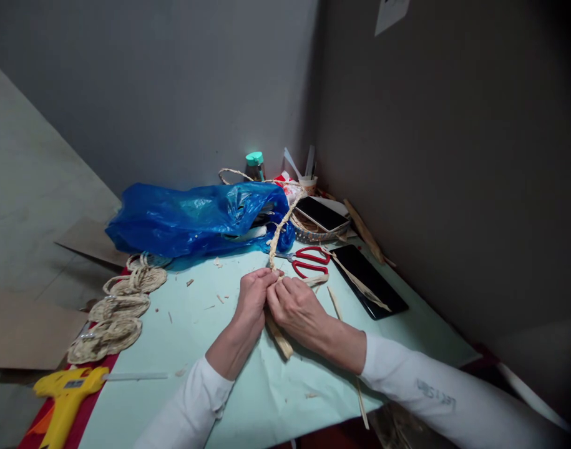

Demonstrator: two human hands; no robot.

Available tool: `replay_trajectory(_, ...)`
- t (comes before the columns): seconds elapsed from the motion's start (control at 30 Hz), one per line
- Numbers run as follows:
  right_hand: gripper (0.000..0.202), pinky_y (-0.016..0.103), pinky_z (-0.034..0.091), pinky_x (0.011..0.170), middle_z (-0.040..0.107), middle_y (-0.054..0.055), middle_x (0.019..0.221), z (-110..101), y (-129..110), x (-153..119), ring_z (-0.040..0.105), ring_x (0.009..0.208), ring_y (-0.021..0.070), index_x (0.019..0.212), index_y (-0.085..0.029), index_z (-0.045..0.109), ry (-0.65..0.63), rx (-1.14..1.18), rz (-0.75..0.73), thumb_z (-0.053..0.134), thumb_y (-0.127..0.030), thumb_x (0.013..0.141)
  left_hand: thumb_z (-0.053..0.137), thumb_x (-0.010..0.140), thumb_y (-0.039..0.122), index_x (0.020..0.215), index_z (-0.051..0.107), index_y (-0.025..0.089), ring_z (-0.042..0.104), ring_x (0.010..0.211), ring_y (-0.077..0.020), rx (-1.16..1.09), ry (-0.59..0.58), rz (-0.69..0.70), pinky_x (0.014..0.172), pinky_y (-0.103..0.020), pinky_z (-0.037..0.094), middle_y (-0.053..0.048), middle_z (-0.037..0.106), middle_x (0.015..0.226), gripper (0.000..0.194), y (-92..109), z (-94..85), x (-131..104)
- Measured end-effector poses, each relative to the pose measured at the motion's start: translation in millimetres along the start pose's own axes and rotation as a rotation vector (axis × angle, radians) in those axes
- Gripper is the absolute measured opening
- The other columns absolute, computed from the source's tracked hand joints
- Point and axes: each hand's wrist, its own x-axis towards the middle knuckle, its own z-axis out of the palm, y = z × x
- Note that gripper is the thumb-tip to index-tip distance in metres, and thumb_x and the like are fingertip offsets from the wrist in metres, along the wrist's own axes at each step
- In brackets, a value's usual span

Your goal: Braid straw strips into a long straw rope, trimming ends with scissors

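A pale braided cord (278,236) of dried plant fibre runs back from my hands over the edge of the blue bag and loops behind it. My left hand (253,298) pinches the braid's near end. Close against it, my right hand (294,307) has its fingers curled on the loose strips at the same spot. One flat strip (279,340) hangs down below my hands, and another (319,280) sticks out to the right. The fingertips partly hide where the strips meet. Red-handled scissors (311,268) lie just beyond my right hand.
A blue plastic bag (196,215) spans the back. Small woven sandals (121,307) line the left edge, near a yellow glue gun (72,390). To the right lie a black tablet (374,287) and a phone (323,214) on a basket (313,235). Walls close off the back and right.
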Motion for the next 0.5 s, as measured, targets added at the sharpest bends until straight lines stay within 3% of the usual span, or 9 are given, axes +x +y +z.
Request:
replay_trajectory(0.07,0.025,0.036,0.040,0.063,0.062,0.013,0.079,-1,1,1,0.055,0.070,0.0229,0.090,-0.007,0.059,0.005,0.081,0.012,0.037,0.003,0.084,0.074,0.060,0.020,0.067,0.064,0.011,0.054,0.055,-0.0090,0.022,-0.001,0.025,0.054,-0.019,0.039,0.001,0.060,0.059,0.015,2,-3.4,3)
replay_trajectory(0.17,0.017,0.034,0.042,0.071,0.065,0.013,0.085,-11,13,5,0.057,0.079,0.0231,0.092,-0.010,0.061,0.029,0.404,0.063,0.047,-0.019,0.090,0.072,0.066,0.024,0.075,0.065,0.012,0.050,0.052,-0.0081,0.091,0.016,0.095,0.052,-0.020,0.037,0.003,0.058,0.058,0.017,7,-9.2,9)
replay_trajectory(0.23,0.026,0.030,0.040,0.068,0.065,0.007,0.080,-21,29,10,0.057,0.074,0.0188,0.087,-0.014,0.062,0.049,0.668,0.226,0.048,-0.035,0.092,0.072,0.068,0.027,0.076,0.065,0.012,0.047,0.049,-0.0071,0.146,-0.030,0.120,0.050,-0.019,0.034,0.004,0.055,0.056,0.019,11,-11.0,11)
replay_trajectory(0.3,0.033,0.027,0.037,0.063,0.063,0.003,0.074,-28,48,17,0.054,0.064,0.0138,0.082,-0.015,0.062,0.080,0.847,0.542,0.042,-0.038,0.096,0.070,0.071,0.029,0.076,0.064,0.012,0.043,0.048,-0.0062,0.213,-0.127,0.118,0.049,-0.019,0.031,0.005,0.052,0.055,0.019,12,-9.8,10)
replay_trajectory(0.37,0.031,0.025,0.035,0.060,0.060,0.000,0.069,-27,66,22,0.052,0.063,0.0125,0.085,-0.015,0.061,0.039,1.012,0.711,0.053,-0.045,0.090,0.069,0.074,0.030,0.077,0.063,0.012,0.040,0.048,-0.0057,0.278,-0.219,0.110,0.049,-0.019,0.028,0.004,0.052,0.055,0.019,12,-6.3,6)
replay_trajectory(0.5,0.036,0.023,0.029,0.053,0.046,-0.004,0.060,-7,83,26,0.042,0.055,0.0099,0.070,-0.017,0.050,-0.038,1.319,0.696,0.054,-0.049,0.085,0.070,0.076,0.036,0.093,0.059,0.016,0.042,0.047,-0.0072,0.321,-0.293,0.077,0.050,-0.020,0.029,0.005,0.054,0.056,0.028,8,-0.4,-2)
